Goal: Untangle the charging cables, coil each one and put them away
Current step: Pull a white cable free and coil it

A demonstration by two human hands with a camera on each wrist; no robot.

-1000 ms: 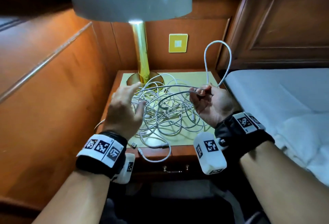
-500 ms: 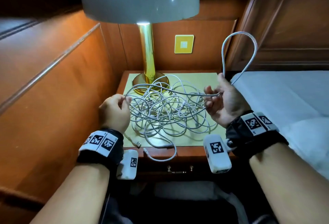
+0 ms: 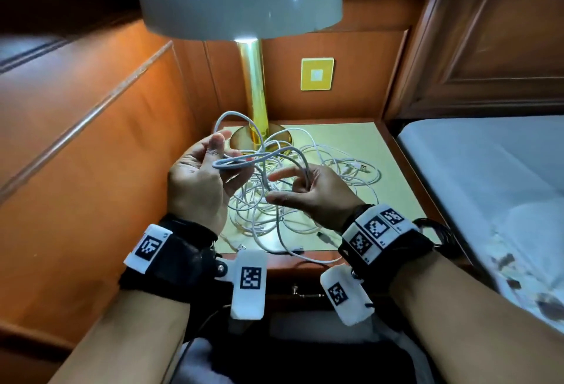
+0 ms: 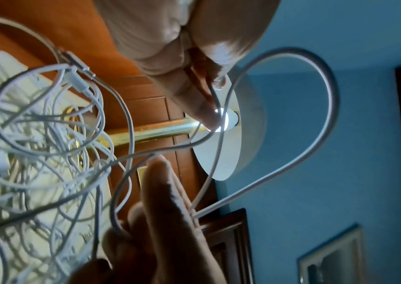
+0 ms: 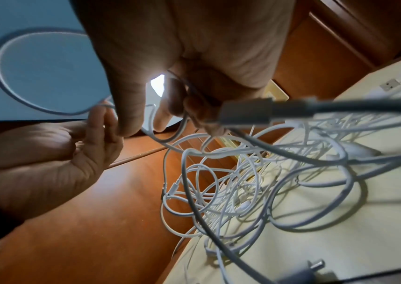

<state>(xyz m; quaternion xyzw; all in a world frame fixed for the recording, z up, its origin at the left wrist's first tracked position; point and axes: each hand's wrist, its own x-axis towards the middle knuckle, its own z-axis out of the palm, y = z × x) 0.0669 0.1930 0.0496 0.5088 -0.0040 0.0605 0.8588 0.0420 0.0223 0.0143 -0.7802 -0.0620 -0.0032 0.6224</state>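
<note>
A tangle of white charging cables (image 3: 274, 209) lies on the yellow-topped nightstand (image 3: 396, 200). Above it my left hand (image 3: 229, 160) is turned palm up and pinches a folded loop of white cable (image 3: 232, 115) between thumb and fingers. The loop (image 4: 328, 115) curves out past the fingers in the left wrist view. My right hand (image 3: 290, 186) is close beside it, fingers curled round the same cable's strand where it runs down into the pile. A grey plug (image 5: 243, 111) on a darker cable hangs just by the right fingers. Another USB plug (image 3: 363, 167) lies at the pile's right.
A brass lamp (image 3: 254, 93) with a wide white shade stands at the back of the nightstand, its base touching the cables. Wood panelling (image 3: 91, 154) closes the left side. A bed (image 3: 488, 185) lies to the right. A drawer handle (image 3: 305, 292) is below the front edge.
The tall loop that my right hand held up at the right has come over to my left hand. Both hands have drawn together above the tangle, and the left has turned palm up.
</note>
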